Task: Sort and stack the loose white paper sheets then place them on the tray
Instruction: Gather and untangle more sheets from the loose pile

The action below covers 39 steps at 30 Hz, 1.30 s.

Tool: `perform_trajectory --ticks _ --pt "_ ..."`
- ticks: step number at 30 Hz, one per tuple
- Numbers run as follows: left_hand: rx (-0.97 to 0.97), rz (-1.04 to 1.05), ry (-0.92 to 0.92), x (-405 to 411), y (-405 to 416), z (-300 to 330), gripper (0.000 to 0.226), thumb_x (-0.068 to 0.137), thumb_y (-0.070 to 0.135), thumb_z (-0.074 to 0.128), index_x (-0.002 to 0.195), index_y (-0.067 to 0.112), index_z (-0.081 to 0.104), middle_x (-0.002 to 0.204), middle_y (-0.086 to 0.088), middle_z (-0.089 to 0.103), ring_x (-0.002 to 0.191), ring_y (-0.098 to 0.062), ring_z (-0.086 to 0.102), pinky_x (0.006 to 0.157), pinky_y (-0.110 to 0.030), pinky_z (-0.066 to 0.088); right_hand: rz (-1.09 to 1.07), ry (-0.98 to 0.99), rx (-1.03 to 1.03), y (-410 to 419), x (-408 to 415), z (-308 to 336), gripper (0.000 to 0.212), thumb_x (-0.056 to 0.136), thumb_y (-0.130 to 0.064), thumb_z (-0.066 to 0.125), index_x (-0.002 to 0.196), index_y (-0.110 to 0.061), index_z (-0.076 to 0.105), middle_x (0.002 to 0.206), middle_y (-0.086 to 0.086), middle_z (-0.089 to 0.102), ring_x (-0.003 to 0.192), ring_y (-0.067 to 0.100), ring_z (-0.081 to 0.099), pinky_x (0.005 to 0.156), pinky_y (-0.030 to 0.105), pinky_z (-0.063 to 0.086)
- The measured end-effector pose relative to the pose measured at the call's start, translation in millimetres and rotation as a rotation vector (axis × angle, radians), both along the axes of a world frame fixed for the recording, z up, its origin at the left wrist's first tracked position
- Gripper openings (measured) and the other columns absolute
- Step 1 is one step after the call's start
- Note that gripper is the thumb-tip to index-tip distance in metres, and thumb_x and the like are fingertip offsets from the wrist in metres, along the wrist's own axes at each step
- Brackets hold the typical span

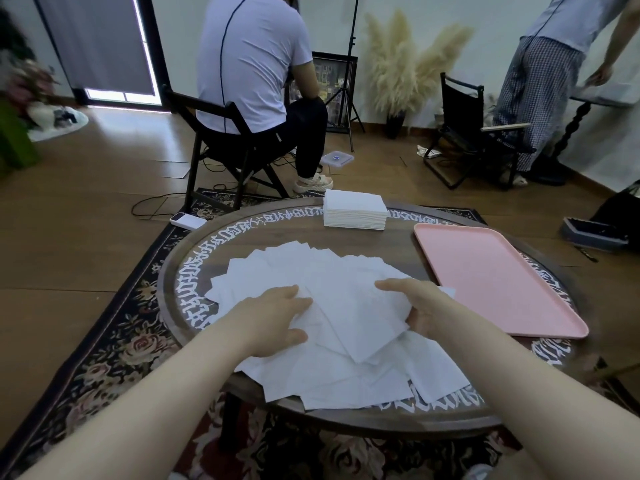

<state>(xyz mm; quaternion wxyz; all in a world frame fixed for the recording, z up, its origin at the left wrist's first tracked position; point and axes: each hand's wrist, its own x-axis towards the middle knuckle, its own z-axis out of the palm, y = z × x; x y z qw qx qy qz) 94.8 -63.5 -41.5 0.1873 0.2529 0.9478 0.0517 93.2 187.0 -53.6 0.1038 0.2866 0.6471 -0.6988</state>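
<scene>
I take the pink tray (pixel 491 275) as my landmark; it lies bare on the round wooden table (pixel 287 233), ready to take the finished stack. Left of the tray, spread across the middle of the table and running to its near edge, lies the scatter of loose white sheets (pixel 332 362), overlapping at all angles. Some hang a little past the table's near rim.

My left hand (pixel 273 317) rests on the heap on the side far from the tray, fingers fairly straight and flat on the paper, thumb spread; I judge it is there to pin the pile so it does not slide. My right hand (pixel 420 306) works on the side nearer the tray. Its thumb lies on top of one tilted top sheet (pixel 360 317) and its fingers seem tucked under that sheet's edge, so I have it in a light pinch, probably to lift it free and start squaring sheets together.

Beyond the tray's far left corner stands a neat white stack (pixel 355 211), apart from the loose sheets. None of the paper touches the tray yet.
</scene>
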Motion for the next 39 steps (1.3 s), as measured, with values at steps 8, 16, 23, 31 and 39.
perform_trajectory --ticks 8,16,23,31,39 --pt "0.006 0.001 -0.019 2 -4 1 0.062 0.1 0.043 0.047 0.155 0.035 0.019 0.165 0.007 0.005 0.151 -0.012 0.009 0.114 -0.034 0.025 0.269 -0.013 0.334 -4 6 2 0.018 0.082 -0.017 0.077 0.095 -0.016 0.066 0.088 0.005 0.072 0.078 0.022 0.067 0.059 0.028 0.052" --pt "0.022 0.018 -0.01 1 -6 0 0.063 0.1 0.043 0.047 0.155 0.035 0.017 0.165 0.009 0.002 0.151 -0.011 0.007 0.115 -0.034 0.025 0.141 0.061 0.088 -20 -1 1 0.031 0.078 -0.015 0.08 0.106 -0.012 0.066 0.092 0.006 0.075 0.084 0.023 0.071 0.058 0.027 0.055" --pt "-0.034 0.103 -0.027 3 -11 -1 0.074 0.101 0.044 0.044 0.157 0.028 -0.001 0.166 0.0 -0.007 0.152 -0.018 0.005 0.116 -0.036 0.024 0.144 0.03 0.182 -23 1 -1 0.029 0.081 -0.006 0.076 0.108 -0.007 0.065 0.095 0.011 0.072 0.083 0.027 0.068 0.061 0.031 0.053" --pt "-0.104 0.127 -0.032 2 -14 0 0.073 0.099 0.048 0.045 0.156 0.018 0.011 0.16 -0.004 0.018 0.147 -0.021 0.018 0.112 -0.041 0.034 -0.003 0.221 0.241 5 10 15 0.024 0.085 -0.004 0.072 0.108 -0.007 0.066 0.092 0.008 0.071 0.078 0.024 0.067 0.063 0.032 0.052" --pt "0.837 0.426 -0.128 4 12 30 0.068 0.084 0.074 0.043 0.138 0.033 0.049 0.147 0.009 0.049 0.131 -0.004 0.046 0.11 -0.032 0.035 -0.024 0.393 -0.281 19 34 60 0.032 0.071 -0.016 0.076 0.103 -0.012 0.074 0.1 0.008 0.077 0.083 0.024 0.075 0.057 0.034 0.06"
